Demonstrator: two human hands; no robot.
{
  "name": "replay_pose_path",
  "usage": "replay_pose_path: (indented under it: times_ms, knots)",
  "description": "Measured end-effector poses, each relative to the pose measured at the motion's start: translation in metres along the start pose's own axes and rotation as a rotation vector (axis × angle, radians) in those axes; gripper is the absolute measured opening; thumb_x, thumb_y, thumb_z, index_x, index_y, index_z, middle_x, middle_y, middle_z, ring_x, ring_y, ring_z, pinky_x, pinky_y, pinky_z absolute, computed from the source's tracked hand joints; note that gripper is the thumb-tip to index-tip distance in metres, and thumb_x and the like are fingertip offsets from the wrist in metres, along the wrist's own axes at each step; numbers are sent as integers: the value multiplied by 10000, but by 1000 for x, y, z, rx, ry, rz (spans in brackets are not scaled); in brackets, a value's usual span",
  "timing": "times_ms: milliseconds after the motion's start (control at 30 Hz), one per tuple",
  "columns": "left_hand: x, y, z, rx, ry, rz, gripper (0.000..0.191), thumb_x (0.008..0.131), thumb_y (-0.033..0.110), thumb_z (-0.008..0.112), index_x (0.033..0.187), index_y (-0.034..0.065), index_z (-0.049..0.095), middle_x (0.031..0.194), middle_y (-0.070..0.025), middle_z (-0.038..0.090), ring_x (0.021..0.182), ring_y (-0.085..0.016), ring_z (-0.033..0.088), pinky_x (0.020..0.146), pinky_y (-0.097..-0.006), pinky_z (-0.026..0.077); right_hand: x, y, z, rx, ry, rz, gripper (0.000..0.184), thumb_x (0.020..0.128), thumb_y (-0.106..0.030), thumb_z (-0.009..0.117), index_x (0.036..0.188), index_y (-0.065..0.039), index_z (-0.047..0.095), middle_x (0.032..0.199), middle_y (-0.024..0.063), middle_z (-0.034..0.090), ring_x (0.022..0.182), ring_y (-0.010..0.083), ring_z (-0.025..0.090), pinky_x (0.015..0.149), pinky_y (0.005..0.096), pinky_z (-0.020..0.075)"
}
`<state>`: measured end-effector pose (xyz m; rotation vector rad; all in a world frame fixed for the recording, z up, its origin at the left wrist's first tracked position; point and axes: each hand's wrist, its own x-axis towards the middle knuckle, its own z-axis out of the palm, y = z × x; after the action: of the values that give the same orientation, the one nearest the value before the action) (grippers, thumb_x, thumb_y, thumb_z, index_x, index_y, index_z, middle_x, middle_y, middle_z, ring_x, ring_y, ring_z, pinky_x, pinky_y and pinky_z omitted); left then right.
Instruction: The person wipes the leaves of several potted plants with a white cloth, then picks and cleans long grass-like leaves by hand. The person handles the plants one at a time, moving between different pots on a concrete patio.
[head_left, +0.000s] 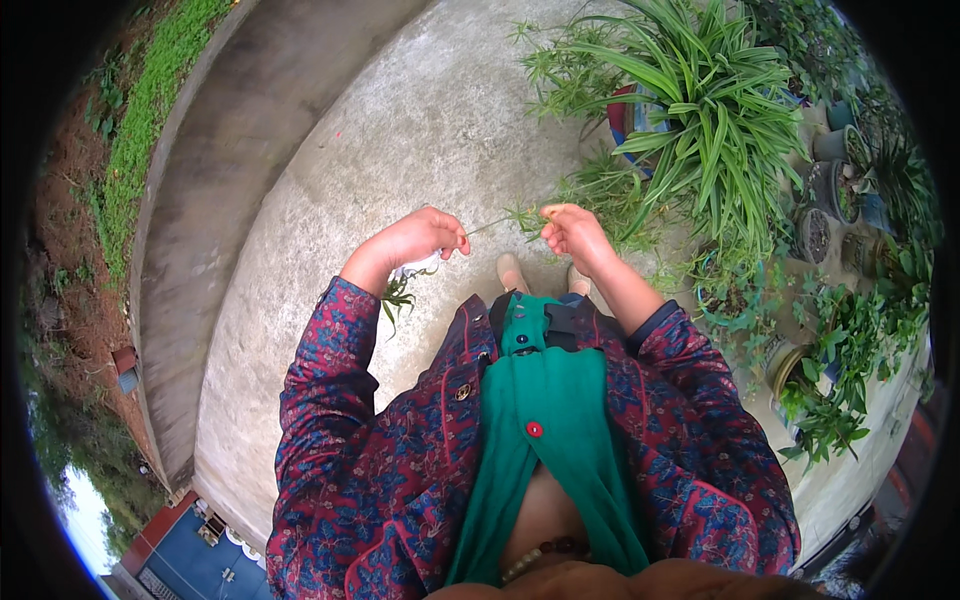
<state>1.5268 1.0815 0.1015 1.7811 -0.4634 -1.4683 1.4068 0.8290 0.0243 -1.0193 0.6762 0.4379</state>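
My left hand pinches the end of a thin green plant stem in front of my body. The stem runs right to a small leafy tuft, where the curled fingers of my right hand close on the plant. Under my left hand and wrist show a white item, too hidden to identify, and a sprig of dark green leaves. Low feathery greenery lies beyond my right hand.
A large striped-leaf plant in a colourful pot stands at the upper right. Several potted plants, including one in a turquoise-rimmed pot, line the right side. A low concrete wall curves along the left of the concrete ground.
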Motion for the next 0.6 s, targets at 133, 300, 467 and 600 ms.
replay_pose_path:
  times_ms: [133,300,467,600]
  knots:
    - [0,1,1,-18,6,-2,140,811,80,551,851,-3,656,767,-15,640,638,-91,508,631,-240,428,10,7,6,335,-49,-98,241,880,-49,444,1100,7,523,754,72,574,627,139,539,574,266,455]
    - [-1,-1,3,-80,13,1,137,812,79,550,844,-3,654,776,-16,643,632,-87,506,627,-234,427,21,6,3,659,-308,-149,192,888,-54,462,1053,7,539,763,71,570,665,146,543,646,303,468]
    - [-1,-1,3,-53,0,20,139,811,82,549,847,-2,653,783,-16,646,631,-87,506,631,-234,430,30,11,-2,332,-170,-260,151,887,-58,456,996,-9,549,751,55,568,642,142,536,601,299,467]
    - [-1,-2,4,-72,9,35,136,810,82,547,847,3,653,785,-16,646,634,-88,508,634,-233,431,36,8,-7,-106,148,-280,197,885,-70,420,1020,-8,550,709,60,566,537,154,521,515,297,476]
